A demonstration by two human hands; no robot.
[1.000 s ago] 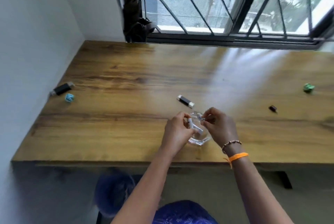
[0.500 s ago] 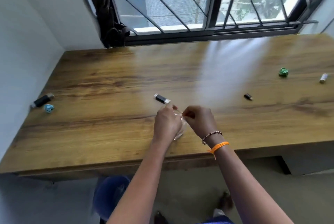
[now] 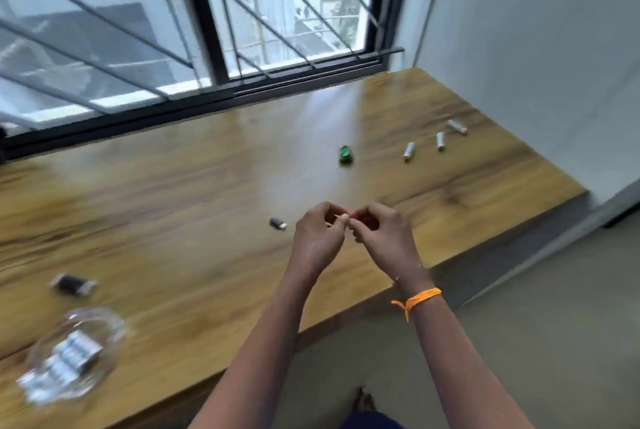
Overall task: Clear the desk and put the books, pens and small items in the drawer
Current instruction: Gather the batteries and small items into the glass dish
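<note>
A person looks down at a long wooden desk [image 3: 194, 207] set beneath a barred window [image 3: 207, 23]. Both bare forearms reach forward over the desk's near edge, and the two hands meet above the surface, fingertips close together. The left hand [image 3: 317, 238] and the right hand [image 3: 382, 238] both have curled fingers; something tiny and pale seems pinched between them, but motion blur makes it impossible to tell what it is or which hand grips it. An orange thread bracelet [image 3: 417, 300] circles the right wrist.

Small items lie scattered on the desk. A short dark USB-style stick [image 3: 278, 223] sits just left of the left hand. A crumpled green wrapper [image 3: 346, 155] lies farther back, toward the window. Three small silver cylinders [image 3: 440, 141] lie near the far right corner, close to the white wall [image 3: 536, 47]. Toward the left edge lies a blurred dark stick with a pale end [image 3: 73, 285]. At the near left corner stands a clear glass dish [image 3: 114, 331] holding a stack of small silvery pieces [image 3: 69, 357], too blurred to identify.
</note>
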